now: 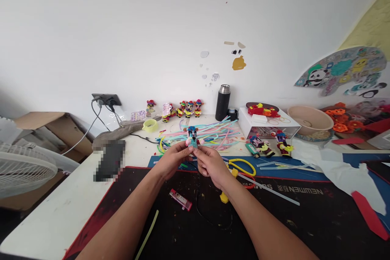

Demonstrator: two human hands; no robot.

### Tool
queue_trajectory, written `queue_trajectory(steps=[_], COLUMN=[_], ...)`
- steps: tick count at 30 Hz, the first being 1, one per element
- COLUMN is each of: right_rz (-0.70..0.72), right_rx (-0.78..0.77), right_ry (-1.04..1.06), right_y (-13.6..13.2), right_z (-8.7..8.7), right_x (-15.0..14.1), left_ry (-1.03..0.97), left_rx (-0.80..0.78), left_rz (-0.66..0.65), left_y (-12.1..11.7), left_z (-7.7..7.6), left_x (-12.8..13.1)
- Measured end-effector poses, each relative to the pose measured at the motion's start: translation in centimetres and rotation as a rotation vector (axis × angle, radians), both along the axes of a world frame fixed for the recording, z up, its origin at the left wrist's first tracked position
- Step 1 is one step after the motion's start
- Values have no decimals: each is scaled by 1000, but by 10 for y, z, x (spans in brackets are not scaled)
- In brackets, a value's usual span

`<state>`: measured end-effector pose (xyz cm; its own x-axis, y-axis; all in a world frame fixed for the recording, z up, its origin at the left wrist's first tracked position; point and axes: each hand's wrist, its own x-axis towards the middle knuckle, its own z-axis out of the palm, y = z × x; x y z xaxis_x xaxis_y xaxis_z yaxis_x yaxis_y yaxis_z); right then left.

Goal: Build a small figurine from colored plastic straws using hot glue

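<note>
Together, two hands around one figurine.

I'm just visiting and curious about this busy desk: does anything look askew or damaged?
One small figure leans well over beside a more upright one. Ragged sticker scraps dot the wall, as if partly peeled off. Pastel strips lie strewn in a loose, untidy heap.

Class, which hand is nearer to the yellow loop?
Right. The right hand is just left of the yellow loop; the left hand is farther left, beyond the right one.
</note>
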<state>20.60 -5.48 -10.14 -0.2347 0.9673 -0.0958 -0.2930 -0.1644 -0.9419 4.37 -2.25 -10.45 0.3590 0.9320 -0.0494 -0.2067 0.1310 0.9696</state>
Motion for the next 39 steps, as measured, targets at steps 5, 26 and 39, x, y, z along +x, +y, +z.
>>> queue_trajectory(steps=[5, 26, 39], right_rz=[20, -353, -414], right_rx=[0, 310, 335], right_ry=[-38, -364, -439], right_y=[0, 11, 14], right_z=[-1, -6, -8], right_x=[1, 16, 16], left_ry=[-17, 289, 476], left_rx=[10, 353, 397], left_rz=[56, 214, 167], left_y=[4, 14, 4], left_z=[-1, -5, 3], left_x=[-2, -10, -6])
